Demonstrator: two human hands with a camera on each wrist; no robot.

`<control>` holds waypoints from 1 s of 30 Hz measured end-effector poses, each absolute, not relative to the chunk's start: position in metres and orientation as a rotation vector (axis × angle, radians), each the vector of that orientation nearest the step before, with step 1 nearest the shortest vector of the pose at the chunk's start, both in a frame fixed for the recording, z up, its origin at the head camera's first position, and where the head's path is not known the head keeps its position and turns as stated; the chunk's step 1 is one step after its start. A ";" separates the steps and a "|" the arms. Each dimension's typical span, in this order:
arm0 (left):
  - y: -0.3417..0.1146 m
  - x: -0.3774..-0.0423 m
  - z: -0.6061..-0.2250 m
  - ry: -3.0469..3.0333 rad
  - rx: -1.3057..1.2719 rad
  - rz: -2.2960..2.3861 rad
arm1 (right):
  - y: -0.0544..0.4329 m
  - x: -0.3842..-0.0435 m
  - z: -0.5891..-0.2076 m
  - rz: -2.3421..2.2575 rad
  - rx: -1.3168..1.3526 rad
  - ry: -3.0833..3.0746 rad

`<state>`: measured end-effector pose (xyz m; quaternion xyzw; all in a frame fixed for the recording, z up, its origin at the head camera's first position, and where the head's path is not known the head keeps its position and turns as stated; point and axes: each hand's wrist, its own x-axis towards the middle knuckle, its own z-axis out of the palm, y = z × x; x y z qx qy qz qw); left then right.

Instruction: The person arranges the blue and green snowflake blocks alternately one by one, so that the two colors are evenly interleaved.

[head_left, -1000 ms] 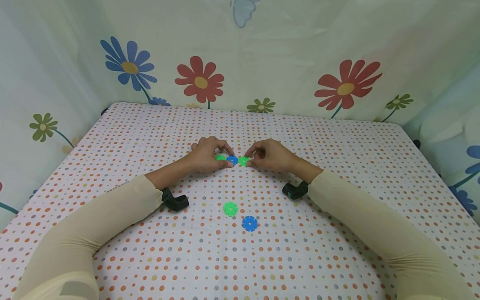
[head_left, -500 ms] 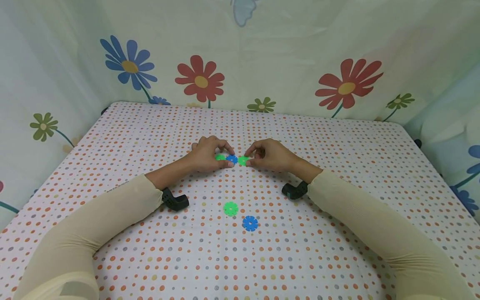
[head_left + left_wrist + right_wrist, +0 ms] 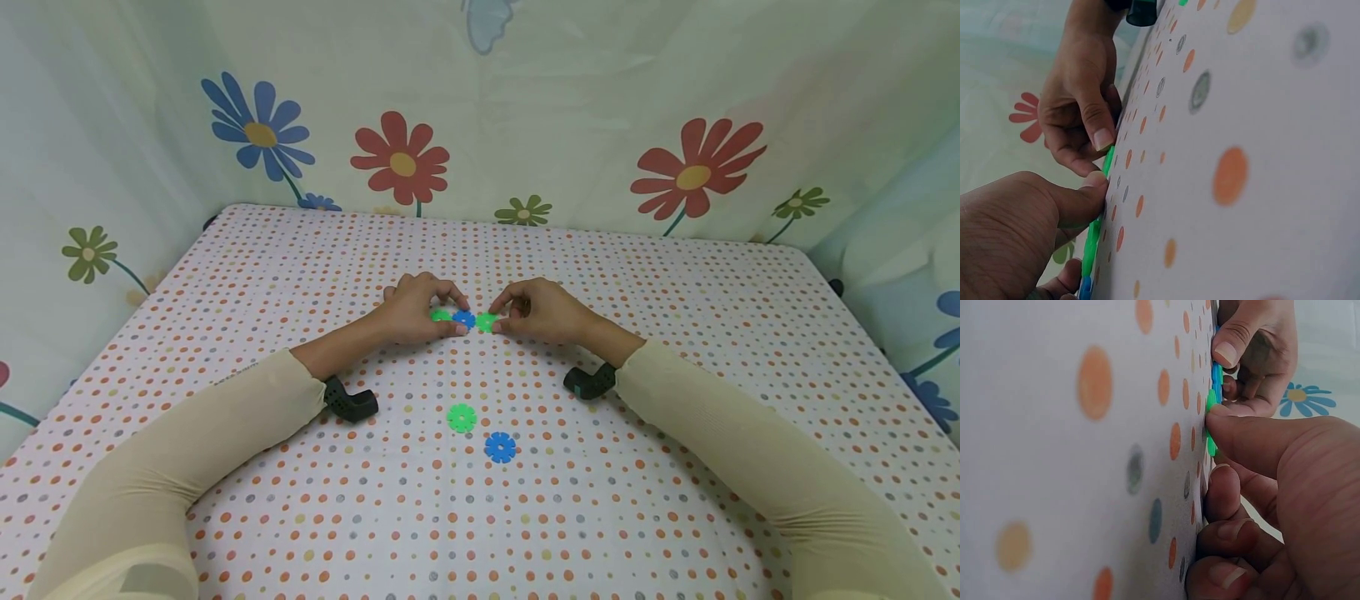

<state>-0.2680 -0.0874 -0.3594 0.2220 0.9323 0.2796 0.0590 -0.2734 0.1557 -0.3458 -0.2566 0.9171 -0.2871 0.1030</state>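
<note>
Notched plastic discs lie edge to edge in a row on the table. My left hand (image 3: pixel 412 312) pinches a blue notched disc (image 3: pixel 464 320) between thumb and fingers. Left of it a green notched disc (image 3: pixel 441 315) shows partly under that hand, and in the left wrist view a bit of blue disc (image 3: pixel 1085 287) follows beyond it. My right hand (image 3: pixel 549 313) pinches another green disc (image 3: pixel 486 322) at the blue disc's right edge. Whether their notches interlock I cannot tell. Nearer to me, a loose green disc (image 3: pixel 461 418) and a loose blue disc (image 3: pixel 500 447) lie flat.
A white dotted cloth (image 3: pixel 420 517) covers the table. Behind it hangs a flower-print curtain (image 3: pixel 555 125). Black wrist-worn devices (image 3: pixel 351 402) stick out below both sleeves, close to the cloth.
</note>
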 end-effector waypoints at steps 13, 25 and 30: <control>-0.086 -0.265 -0.359 2.829 0.666 0.856 | 0.156 -0.269 -0.341 -0.875 -0.778 2.686; -0.085 -0.264 -0.358 2.821 0.648 0.836 | 0.151 -0.248 -0.335 -0.896 -0.784 2.622; -0.083 -0.265 -0.357 2.817 0.636 0.828 | 0.145 -0.227 -0.335 -0.880 -0.886 2.568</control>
